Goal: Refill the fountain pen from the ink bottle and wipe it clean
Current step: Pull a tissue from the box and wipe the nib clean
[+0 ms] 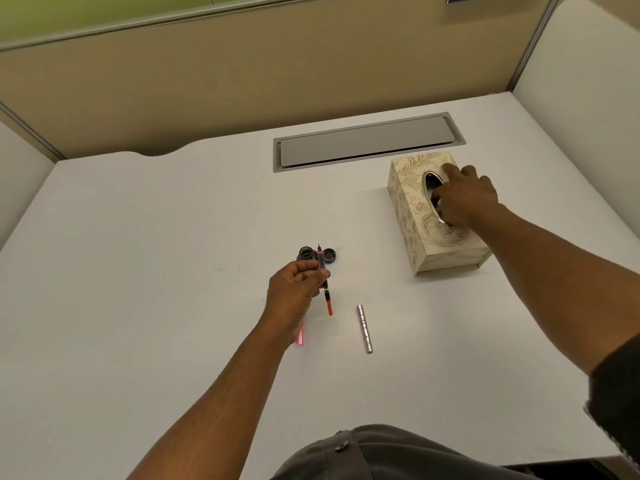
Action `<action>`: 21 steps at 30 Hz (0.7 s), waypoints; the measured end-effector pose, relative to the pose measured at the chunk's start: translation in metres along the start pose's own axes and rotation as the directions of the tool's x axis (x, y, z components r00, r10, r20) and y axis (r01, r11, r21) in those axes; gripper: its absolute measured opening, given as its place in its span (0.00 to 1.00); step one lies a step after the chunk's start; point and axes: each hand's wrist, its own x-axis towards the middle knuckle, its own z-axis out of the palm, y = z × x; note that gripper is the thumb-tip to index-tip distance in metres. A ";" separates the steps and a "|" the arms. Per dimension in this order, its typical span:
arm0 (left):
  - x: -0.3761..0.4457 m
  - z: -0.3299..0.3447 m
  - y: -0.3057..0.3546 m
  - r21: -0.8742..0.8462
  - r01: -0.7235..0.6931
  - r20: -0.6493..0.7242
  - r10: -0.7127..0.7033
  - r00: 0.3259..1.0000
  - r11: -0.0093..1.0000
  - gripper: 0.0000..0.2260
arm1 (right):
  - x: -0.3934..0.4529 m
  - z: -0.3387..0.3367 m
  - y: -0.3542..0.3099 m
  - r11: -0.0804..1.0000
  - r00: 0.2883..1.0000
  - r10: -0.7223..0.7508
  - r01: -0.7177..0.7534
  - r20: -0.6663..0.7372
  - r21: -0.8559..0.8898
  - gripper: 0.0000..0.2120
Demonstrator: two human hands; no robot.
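Centre of frame: left hand point(298, 284) pinches the fountain pen's nib section with converter point(325, 280) between thumb and curled fingers, nib pointing toward the top of the frame, orange converter end toward the bottom. It is held just above the desk point(156, 237), right in front of the open ink bottle point(306, 253), probably so that any drip falls near the bottle.

The bottle cap point(329, 255) lies upturned just right of the bottle, touching or nearly so (cannot tell).

Right of centre: right hand point(465, 199) reaches into the oval slot of the patterned tissue box point(420, 216). Its fingertips are dipped inside and curled, seemingly after a tissue; whether one is pinched yet, cannot tell. No tissue shows.

Lower centre: the silver pen barrel point(364, 329) lies flat on the desk, set well apart from the ink. A pink pen piece point(300, 336), likely the cap, lies partly hidden under the left wrist.

Upper centre: a grey cable hatch point(367, 142) is set into the desk.

Judgement: filling looks done; wiping comes next.
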 end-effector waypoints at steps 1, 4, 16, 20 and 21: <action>0.000 0.000 0.000 -0.001 0.000 -0.004 0.000 1.000 1.000 0.11 | 0.001 0.001 -0.001 1.000 1.000 -0.006 0.006 -0.020 -0.008 0.15; 0.001 0.000 0.000 -0.001 0.005 -0.005 -0.005 1.000 1.000 0.11 | 0.003 0.001 -0.001 0.999 0.998 -0.020 0.018 -0.061 -0.026 0.14; 0.002 0.004 -0.002 0.008 0.010 0.003 -0.010 1.000 1.000 0.11 | 0.003 0.001 -0.001 0.961 0.941 -0.212 0.152 -0.264 -0.231 0.11; 0.004 0.003 -0.002 0.006 0.014 0.002 -0.014 1.000 1.000 0.12 | -0.002 -0.001 0.002 0.951 0.965 -0.212 0.168 -0.154 -0.260 0.11; 0.004 0.004 -0.002 0.004 0.016 0.004 -0.016 1.000 1.000 0.12 | -0.003 -0.003 0.002 0.945 0.975 -0.197 0.162 -0.100 -0.283 0.11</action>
